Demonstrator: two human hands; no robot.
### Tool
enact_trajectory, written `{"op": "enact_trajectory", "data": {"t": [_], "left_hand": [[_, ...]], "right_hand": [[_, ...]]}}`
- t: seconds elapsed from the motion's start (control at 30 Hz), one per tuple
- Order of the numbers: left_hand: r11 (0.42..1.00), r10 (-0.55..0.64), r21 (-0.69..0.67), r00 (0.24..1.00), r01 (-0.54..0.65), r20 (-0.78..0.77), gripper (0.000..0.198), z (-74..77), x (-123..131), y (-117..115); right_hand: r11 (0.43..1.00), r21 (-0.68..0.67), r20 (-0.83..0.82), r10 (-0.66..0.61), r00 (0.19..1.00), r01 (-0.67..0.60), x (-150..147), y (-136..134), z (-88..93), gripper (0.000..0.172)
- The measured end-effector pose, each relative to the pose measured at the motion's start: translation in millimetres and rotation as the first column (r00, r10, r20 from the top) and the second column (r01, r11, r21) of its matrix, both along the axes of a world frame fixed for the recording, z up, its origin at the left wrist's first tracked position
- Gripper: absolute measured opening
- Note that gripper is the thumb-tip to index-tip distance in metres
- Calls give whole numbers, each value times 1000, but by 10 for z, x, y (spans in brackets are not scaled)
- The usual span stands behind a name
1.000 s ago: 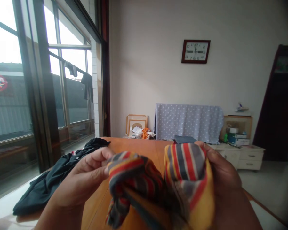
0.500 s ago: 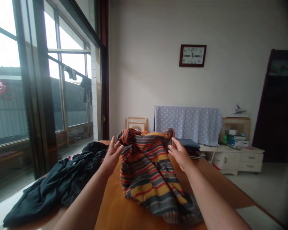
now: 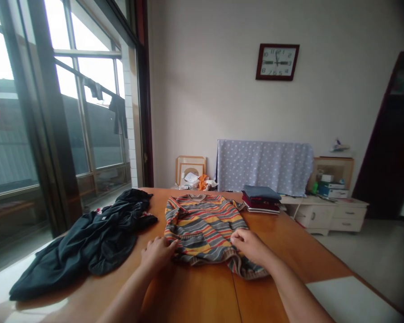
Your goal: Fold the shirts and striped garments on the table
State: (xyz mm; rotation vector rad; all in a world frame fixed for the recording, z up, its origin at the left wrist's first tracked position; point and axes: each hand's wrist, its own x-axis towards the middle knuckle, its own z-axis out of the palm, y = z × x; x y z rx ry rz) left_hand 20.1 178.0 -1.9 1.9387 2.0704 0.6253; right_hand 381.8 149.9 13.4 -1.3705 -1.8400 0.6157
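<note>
From our head camera we look down the length of the wooden counter. A striped knit sweater lies spread flat near its middle, neckline toward the far edge and hem toward us, with a pocket on its front. Its orange, red, yellow and grey bands run across the body.

Our left hand lies open at the sweater's near left corner, fingertips touching the knit. Our right hand rests open on the hem at the right, fingers over the cloth. Neither hand is clenched, and neither visibly grasps the fabric.

Left of the sweater, just beside it, a crumpled black garment sprawls over the counter's left edge. Toward the far right corner sits a neat stack of folded clothes, with blue on top and dark red beneath.

Past the far edge, picture frames lean against the wall beside a polka-dot cloth, with a small pile in front that looks partly orange, though it is too small for us to name. A white drawer unit stands to the right, and a wall clock hangs above.
</note>
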Motion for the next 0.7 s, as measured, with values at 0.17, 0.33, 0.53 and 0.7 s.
{"op": "enact_trajectory", "data": {"t": [0.17, 0.33, 0.53, 0.7], "left_hand": [[1000, 3, -5, 996, -4, -93, 54, 60, 174, -228], [997, -42, 60, 995, 47, -88, 39, -24, 315, -395], [955, -197, 275, 933, 113, 301, 3, -208, 546, -331], [975, -97, 179, 472, -132, 876, 16, -123, 553, -226]], "right_hand": [[1000, -22, 123, 19, 992, -16, -119, -271, -16, 32], [996, -76, 201, 53, 978, -38, -174, -418, -103, 23], [998, -31, 396, -38, 918, 55, -162, -456, -272, 50], [992, 87, 288, -108, 952, 87, -156, -401, -300, 44]]}}
